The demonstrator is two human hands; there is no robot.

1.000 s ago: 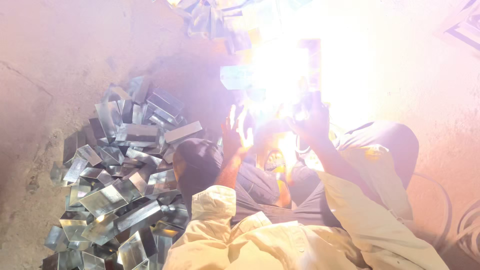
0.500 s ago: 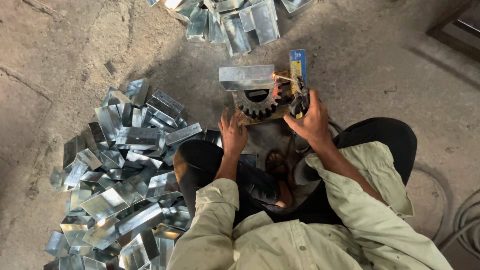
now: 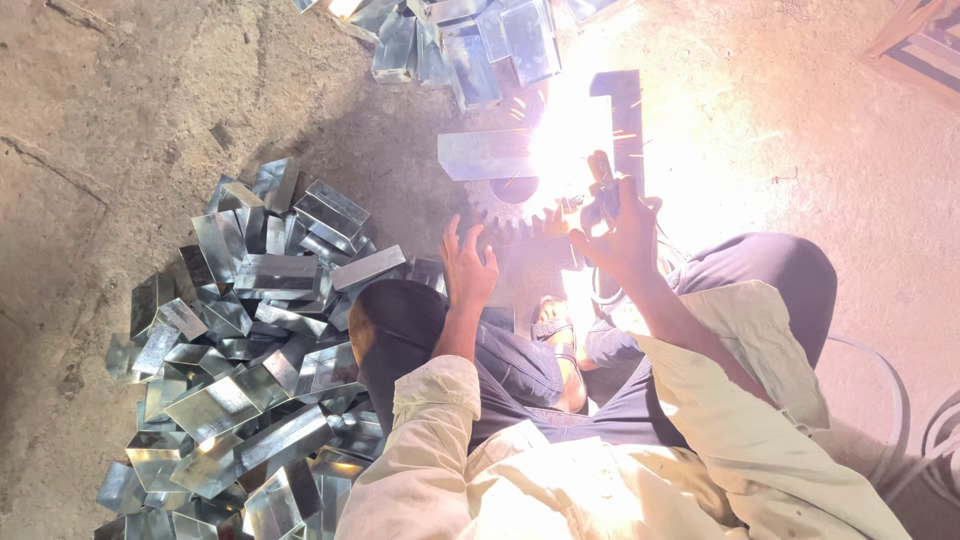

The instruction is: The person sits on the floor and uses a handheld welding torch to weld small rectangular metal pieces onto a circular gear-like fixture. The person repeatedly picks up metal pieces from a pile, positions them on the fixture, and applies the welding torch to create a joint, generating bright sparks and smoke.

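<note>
on floor: 1 gear (image 3: pixel 500 212), 1 metal box (image 3: pixel 485 155), left hand (image 3: pixel 468 268), right hand (image 3: pixel 620 232).

Workpiece: folded sheet-metal box piece (image 3: pixel 490 155), shiny grey, rectangular, lying flat with its long side across the view, just beyond the fingertips of the left hand (image 3: pixel 468 268). Its right end is lost in white arc glare.

Toothed gear wheel (image 3: pixel 510 212): dark, lying flat under the box piece, teeth showing just ahead of the left fingers, between the two hands.

Welding holder (image 3: pixel 603 195): gripped in the right hand (image 3: pixel 622 238), its tip pointing into the glare; details washed out.
</note>
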